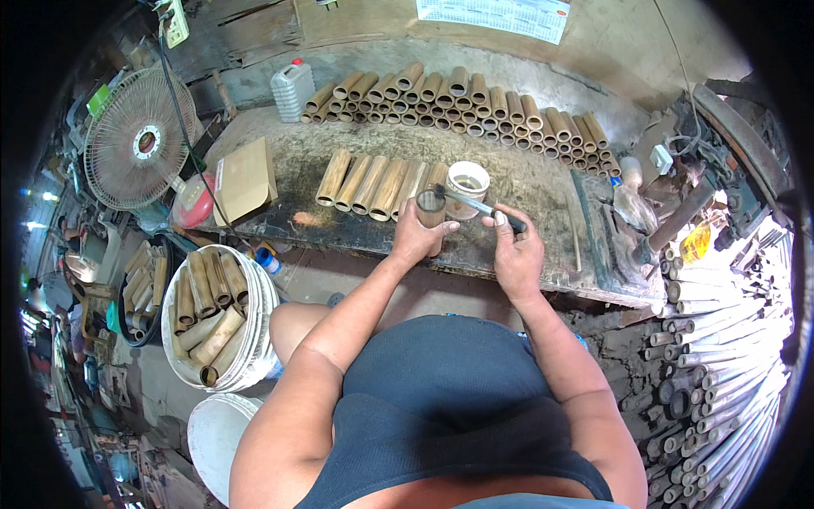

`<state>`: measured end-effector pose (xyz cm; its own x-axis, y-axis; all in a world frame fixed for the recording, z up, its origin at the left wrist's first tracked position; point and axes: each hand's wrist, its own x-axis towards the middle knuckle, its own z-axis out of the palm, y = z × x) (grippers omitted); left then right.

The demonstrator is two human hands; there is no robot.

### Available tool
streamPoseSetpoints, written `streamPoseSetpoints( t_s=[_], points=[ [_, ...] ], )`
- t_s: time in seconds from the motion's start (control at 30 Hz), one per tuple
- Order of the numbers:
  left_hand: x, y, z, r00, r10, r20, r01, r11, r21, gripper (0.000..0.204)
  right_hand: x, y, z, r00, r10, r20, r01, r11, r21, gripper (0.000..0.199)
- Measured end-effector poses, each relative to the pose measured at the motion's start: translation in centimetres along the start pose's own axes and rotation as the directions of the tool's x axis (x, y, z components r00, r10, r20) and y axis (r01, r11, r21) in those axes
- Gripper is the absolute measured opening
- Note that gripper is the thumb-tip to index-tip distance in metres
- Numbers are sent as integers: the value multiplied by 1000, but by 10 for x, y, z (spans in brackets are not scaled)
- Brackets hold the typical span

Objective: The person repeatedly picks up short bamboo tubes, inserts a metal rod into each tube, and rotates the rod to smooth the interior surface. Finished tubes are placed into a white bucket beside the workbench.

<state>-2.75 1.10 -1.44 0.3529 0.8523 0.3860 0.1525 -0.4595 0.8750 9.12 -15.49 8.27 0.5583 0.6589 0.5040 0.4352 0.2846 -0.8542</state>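
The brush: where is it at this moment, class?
In the head view, just right of centre, the brush is in the right hand, its tip by the tube in the left hand.

A long, worn wooden worktable with a dark, stained top (547, 204) spans the space under the left hand (415, 233) and the right hand (519, 250). Beyond both rises a tan panel wall (365, 25), a white paper calendar (496, 15) hung on it, above a rough grey lower wall (381, 61). Well left of the left hand stands a dusty, round, wire-caged fan (140, 136). Grey floor (407, 294) shows nearer the body than the hands; white glare (750, 263) floods in far to the right hand's right.
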Motion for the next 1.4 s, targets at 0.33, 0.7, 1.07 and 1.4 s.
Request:
streamPoseSetpoints(
  t_s=[0.33,0.7,1.07,1.4],
  points=[
    [-1,6,-12,998,-47,48,51,994,-94,79,2,9,3,1000,-5,-10,5,1000,8,19],
    [-7,-8,-30,880,435,192,-473,842,261,63,12,-4,-33,984,76,163,-66,996,-65,17],
    [-12,-14,-25,890,362,279,-443,831,335,65,5,-5,-37,960,-90,264,189,906,-380,14],
    [-21,-19,-16,833,485,266,-553,732,397,71,-5,-3,-40,922,-261,287,362,844,-396,15]
  ],
)
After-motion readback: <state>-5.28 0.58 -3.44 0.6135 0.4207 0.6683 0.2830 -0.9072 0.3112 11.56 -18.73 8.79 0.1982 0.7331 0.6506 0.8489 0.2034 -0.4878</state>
